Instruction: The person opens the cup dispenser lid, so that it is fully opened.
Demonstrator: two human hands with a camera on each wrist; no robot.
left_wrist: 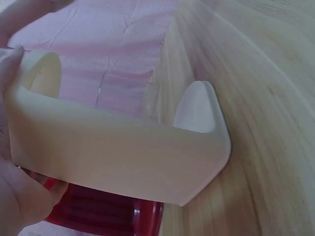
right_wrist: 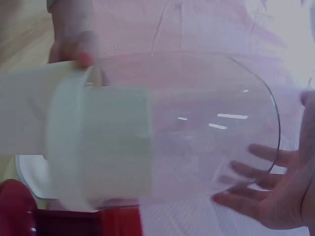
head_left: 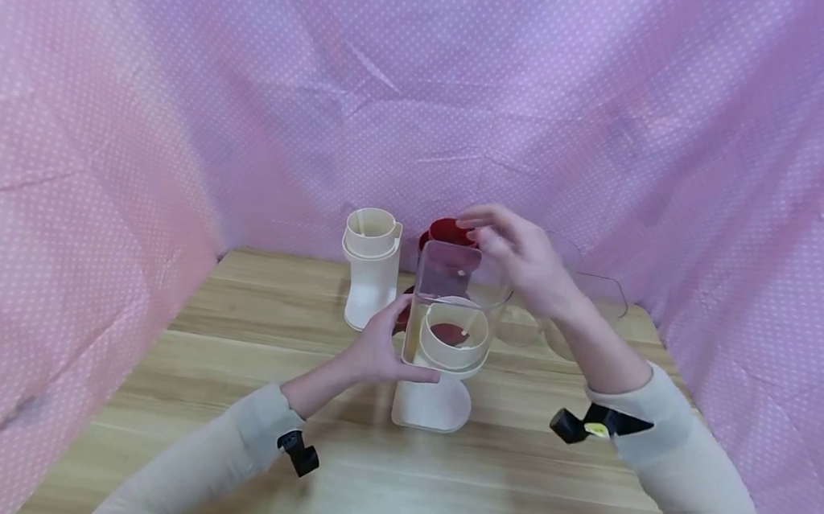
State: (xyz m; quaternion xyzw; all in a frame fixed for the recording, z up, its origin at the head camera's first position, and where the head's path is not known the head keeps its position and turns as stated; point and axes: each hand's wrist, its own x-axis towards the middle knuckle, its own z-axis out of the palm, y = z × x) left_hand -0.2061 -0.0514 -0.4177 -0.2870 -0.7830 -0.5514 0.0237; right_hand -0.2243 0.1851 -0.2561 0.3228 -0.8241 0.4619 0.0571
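Observation:
A cream stand (head_left: 432,408) with a round collar and a flat foot stands upright mid-table. A clear, open-topped container (head_left: 447,272) with one flat side sits over its collar. My left hand (head_left: 375,351) grips the stand near the collar, with the thumb in front and fingers at the side. My right hand (head_left: 521,257) is at the container's upper rim; in the right wrist view its loosely extended fingers (right_wrist: 238,205) lie around the rim. Whether they touch it, I cannot tell.
A second cream stand (head_left: 372,286) stands behind to the left. Close behind the container is a red stand (head_left: 450,229), partly hidden. Clear, see-through pieces (head_left: 602,288) lie at the back right. Pink dotted cloth (head_left: 422,129) surrounds the wooden table (head_left: 277,311).

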